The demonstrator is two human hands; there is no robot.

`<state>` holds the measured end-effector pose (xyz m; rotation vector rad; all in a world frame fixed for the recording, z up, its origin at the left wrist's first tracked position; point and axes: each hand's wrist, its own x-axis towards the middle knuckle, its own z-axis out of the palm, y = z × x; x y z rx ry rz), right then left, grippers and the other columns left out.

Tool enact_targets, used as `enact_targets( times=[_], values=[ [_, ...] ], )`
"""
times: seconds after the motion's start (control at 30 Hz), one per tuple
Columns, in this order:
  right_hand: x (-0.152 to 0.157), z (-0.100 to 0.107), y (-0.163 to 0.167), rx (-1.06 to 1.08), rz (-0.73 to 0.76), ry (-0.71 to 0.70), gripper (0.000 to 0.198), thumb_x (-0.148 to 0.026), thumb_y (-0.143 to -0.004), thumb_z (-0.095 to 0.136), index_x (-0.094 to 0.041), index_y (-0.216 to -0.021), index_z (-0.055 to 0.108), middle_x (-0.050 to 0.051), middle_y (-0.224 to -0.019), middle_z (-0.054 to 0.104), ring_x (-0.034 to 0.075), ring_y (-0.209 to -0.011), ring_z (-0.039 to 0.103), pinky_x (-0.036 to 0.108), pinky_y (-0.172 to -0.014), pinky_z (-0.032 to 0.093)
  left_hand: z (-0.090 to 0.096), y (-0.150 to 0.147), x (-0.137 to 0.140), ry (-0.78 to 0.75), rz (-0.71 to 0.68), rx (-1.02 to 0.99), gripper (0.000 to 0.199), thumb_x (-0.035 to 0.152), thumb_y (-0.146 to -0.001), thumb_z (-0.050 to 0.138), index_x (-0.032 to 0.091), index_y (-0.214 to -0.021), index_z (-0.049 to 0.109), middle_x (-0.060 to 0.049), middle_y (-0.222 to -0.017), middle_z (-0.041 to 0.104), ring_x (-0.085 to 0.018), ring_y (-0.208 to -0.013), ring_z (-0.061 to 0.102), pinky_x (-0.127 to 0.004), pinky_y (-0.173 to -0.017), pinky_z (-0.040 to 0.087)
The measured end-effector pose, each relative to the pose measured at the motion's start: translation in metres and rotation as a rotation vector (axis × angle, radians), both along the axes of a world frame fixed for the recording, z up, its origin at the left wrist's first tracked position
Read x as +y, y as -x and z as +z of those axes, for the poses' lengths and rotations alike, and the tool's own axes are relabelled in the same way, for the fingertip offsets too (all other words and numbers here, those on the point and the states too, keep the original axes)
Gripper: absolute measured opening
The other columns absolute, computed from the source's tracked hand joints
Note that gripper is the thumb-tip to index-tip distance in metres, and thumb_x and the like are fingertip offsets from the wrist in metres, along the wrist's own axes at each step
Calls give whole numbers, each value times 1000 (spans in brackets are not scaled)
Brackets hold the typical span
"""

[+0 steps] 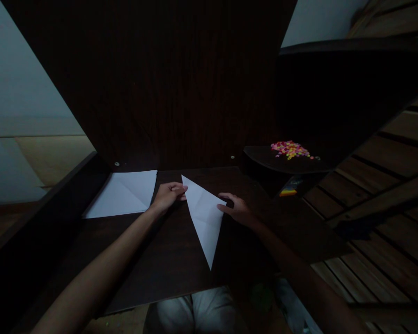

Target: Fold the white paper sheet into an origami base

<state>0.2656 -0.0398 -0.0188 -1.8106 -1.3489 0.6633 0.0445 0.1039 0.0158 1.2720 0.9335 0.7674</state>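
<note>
A white sheet of paper (pixel 205 211), folded into a long pointed triangle with faint creases, is between my hands over the dark desk (pixel 153 260). Its narrow tip points toward me. My left hand (pixel 169 194) pinches the upper left edge, thumb on top and fingers underneath. At the right corner, my right hand (pixel 237 209) grips the folded paper between thumb and fingers. Left of my left hand lies a stack of white paper (pixel 127 192), its top sheet lightly creased.
Small pink, yellow and red pieces (pixel 290 149) are heaped on a curved side shelf (pixel 264 155) at the right. Beneath it is a small colourful item (pixel 288 191). A dark panel (pixel 181 93) rises behind the desk, and a low side board (pixel 45 199) borders the left. Wooden slats (pixel 386 185) stand at far right.
</note>
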Motion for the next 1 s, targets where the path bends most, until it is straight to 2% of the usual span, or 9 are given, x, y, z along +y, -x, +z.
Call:
enact_targets(
  times=[0.13,0.27,0.4,0.57,0.77,0.93,1.0],
  values=[
    [4,12,-4,250,136,-43,31,-45,-77,68,-19,-93,73,5,-96,74,25,-94,66,39,-87,49,11,10,0,14,-9,-106,19,25,-67,81,12,-73,68,-7,-71,72,-16,-65,68,-29,-64,60],
    [7,29,0,455,200,19,35,-51,-70,74,-17,-73,72,1,-72,70,18,-70,65,31,-69,52,17,16,1,-18,25,-139,25,30,-67,82,12,-77,70,-7,-74,72,-17,-67,68,-30,-65,60],
    [13,39,6,615,220,-5,37,-51,-66,78,-15,-73,73,3,-70,69,14,-63,62,26,-58,51,17,20,-3,12,9,-114,29,35,-69,81,11,-81,71,-9,-77,73,-16,-67,68,-29,-63,59],
    [26,39,9,709,140,-65,36,-47,-64,81,-14,-78,75,5,-76,70,13,-64,61,23,-52,51,9,22,-14,37,-9,-101,35,36,-63,84,11,-82,69,-6,-73,72,-16,-62,67,-28,-59,58],
    [35,29,12,837,98,-116,35,-44,-60,84,-14,-73,72,3,-71,67,12,-62,59,22,-50,48,-2,23,-23,-99,68,-110,46,37,-57,87,13,-89,64,2,-59,66,-13,-54,62,-27,-58,54],
    [34,20,16,880,83,-125,35,-45,-59,85,-15,-69,71,2,-66,64,10,-57,55,22,-48,45,-10,24,-24,-185,97,-121,44,41,-61,83,14,-91,65,2,-63,67,-12,-56,62,-25,-61,52],
    [34,18,19,885,70,-127,36,-46,-58,86,-16,-66,69,1,-65,63,11,-56,55,22,-47,45,-12,24,-24,-227,112,-75,45,45,-66,79,14,-96,67,-1,-72,70,-14,-62,64,-27,-65,53]
  ],
)
